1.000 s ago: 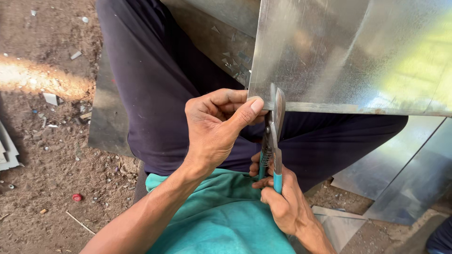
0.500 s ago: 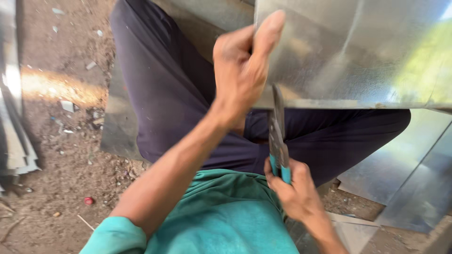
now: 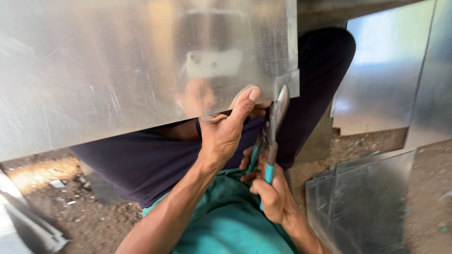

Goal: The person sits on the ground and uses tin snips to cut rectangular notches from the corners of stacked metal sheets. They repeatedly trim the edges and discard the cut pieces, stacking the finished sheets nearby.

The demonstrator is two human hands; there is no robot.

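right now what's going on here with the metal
A person sits on dirt ground with a large metal sheet over their lap. The left hand holds the sheet's lower edge, thumb up against it. The right hand squeezes teal-handled snips, whose blades bite into the sheet near its right corner. More metal sheets lie on the ground to the right.

The big metal sheet (image 3: 117, 70) blocks everything above; open room lies rightward toward the leaning sheets (image 3: 376, 70).
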